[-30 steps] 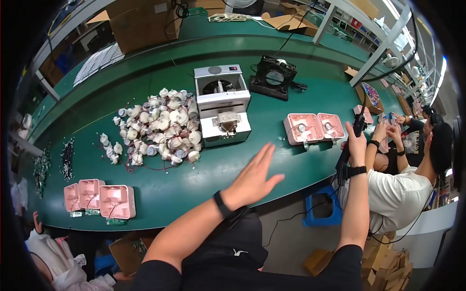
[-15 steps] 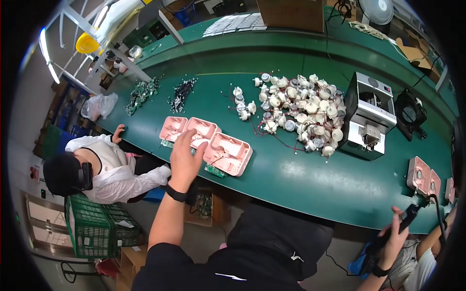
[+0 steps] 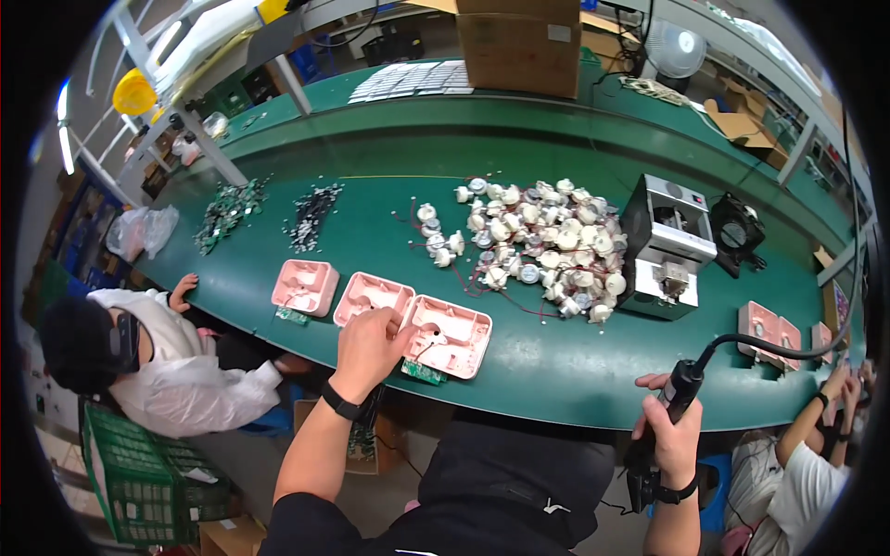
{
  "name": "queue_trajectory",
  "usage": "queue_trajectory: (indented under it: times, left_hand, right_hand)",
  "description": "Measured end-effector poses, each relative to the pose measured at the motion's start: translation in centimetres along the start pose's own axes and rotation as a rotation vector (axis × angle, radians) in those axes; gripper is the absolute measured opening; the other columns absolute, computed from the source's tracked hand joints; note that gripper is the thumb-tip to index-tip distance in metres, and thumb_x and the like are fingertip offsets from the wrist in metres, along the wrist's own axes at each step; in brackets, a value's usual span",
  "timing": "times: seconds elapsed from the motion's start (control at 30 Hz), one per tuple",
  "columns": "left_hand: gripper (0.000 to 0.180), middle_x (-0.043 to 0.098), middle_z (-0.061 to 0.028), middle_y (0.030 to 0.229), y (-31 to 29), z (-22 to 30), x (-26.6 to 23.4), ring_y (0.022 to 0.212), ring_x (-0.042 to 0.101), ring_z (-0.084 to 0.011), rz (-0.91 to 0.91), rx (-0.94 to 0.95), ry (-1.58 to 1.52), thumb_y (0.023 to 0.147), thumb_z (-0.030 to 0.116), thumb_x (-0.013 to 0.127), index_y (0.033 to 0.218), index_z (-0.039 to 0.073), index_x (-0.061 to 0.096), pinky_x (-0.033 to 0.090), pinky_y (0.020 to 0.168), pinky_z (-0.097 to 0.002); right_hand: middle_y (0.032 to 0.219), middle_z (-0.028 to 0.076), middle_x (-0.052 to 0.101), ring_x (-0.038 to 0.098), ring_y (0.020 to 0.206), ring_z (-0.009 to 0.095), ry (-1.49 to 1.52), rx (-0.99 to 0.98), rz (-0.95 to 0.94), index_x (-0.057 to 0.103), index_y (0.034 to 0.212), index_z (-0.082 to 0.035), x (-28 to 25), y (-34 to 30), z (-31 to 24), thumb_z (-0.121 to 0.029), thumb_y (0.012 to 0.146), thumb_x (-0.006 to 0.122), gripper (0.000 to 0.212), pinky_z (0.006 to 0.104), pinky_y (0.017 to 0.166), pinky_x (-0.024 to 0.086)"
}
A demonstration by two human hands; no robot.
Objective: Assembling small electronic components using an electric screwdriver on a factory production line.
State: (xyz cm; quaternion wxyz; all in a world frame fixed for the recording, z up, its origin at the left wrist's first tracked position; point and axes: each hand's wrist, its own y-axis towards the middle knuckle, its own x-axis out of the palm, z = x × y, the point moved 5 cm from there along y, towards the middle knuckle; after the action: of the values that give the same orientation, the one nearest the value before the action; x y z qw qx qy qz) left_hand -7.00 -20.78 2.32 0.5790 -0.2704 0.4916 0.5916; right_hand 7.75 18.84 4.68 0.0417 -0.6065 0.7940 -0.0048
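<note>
My left hand (image 3: 369, 352) is closed at the adjoining edges of two pink plastic housings, its thumb and fingers on the wall of the right-hand housing (image 3: 468, 338). The middle housing (image 3: 357, 289) is partly hidden behind that hand. Farther left stands a third pink housing (image 3: 320, 283), apart from them. Green circuit boards (image 3: 424, 372) hang by wires at the near sides of the outer two housings. My right hand (image 3: 675, 431) is wrapped round a black corded electric screwdriver (image 3: 684, 385), held upright at the table's near edge; its lower end is hard to make out.
White motor-like parts with red wires (image 3: 556, 241) lie heaped mid-table beside a boxy machine (image 3: 663, 246) and a black fan (image 3: 737, 227). More pink housings (image 3: 765, 329) stand far right, below the screwdriver's cable (image 3: 797, 352). Co-workers sit left (image 3: 176, 371) and right (image 3: 788, 473).
My left hand has come down onto the housings, and the leftmost housing now stands apart from the middle one. My right hand has brought the screwdriver leftward, nearer my body. The view has shifted.
</note>
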Motion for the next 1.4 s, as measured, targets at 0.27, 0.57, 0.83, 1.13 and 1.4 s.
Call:
queue_trajectory:
  times: [0.27,0.57,0.83,1.13,1.4]
  left_hand:
    - [0.026,0.063,-0.0097,0.062,-1.7,8.4,4.1,0.059,0.063,-0.0294,-0.082,0.072,-0.145,0.078,0.028,0.075,0.071,0.006,0.062,0.048,0.054,-0.0418]
    - [0.026,0.066,-0.0101,0.066,-1.3,18.6,7.5,0.061,0.066,-0.0306,0.001,0.13,-0.125,0.078,0.031,0.074,0.075,0.007,0.065,0.051,0.056,-0.0425]
    - [0.029,0.067,-0.0101,0.088,4.5,9.3,2.3,0.079,0.066,-0.0308,0.329,0.202,-0.11,0.08,0.022,0.076,0.103,0.007,0.066,0.052,0.07,-0.0413]
    - [0.035,0.064,-0.0105,0.1,9.4,1.9,6.2,0.082,0.067,-0.0237,0.011,0.107,0.097,0.079,0.018,0.078,0.107,0.007,0.06,0.052,0.069,-0.0364]
    - [0.025,0.066,-0.0108,0.111,5.9,1.8,3.3,0.092,0.068,-0.0214,-0.174,-0.209,-0.846,0.09,0.008,0.066,0.112,0.001,0.058,0.054,0.073,-0.03]
  right_hand:
    - [0.088,0.01,0.059,0.056,0.054,0.014,0.099,-0.506,0.312,0.05,0.107,0.001,-2.3,2.9,-4.4,-0.012,0.093,0.062,0.022,0.0262,0.052,0.047]
    - [0.078,0.004,0.052,0.053,0.056,0.013,0.009,-0.648,0.432,0.05,0.105,-0.002,-5.6,8.3,-2.9,-0.014,0.096,0.059,0.017,0.0269,0.055,0.046]
    - [0.074,0.004,0.05,0.05,0.053,0.013,0.172,-0.589,0.401,0.049,0.108,-0.003,-7.1,8.6,-2.3,-0.016,0.097,0.059,0.02,0.027,0.052,0.045]
    - [0.073,0.004,0.052,0.05,0.052,0.013,0.277,-0.583,0.511,0.049,0.102,-0.005,-9.3,8.9,-1.8,-0.022,0.099,0.057,0.018,0.0274,0.05,0.043]
    - [0.073,0.004,0.052,0.051,0.051,0.013,0.293,-0.545,0.512,0.05,0.101,-0.005,-10.1,9.8,-1.1,-0.024,0.099,0.056,0.02,0.0269,0.049,0.043]
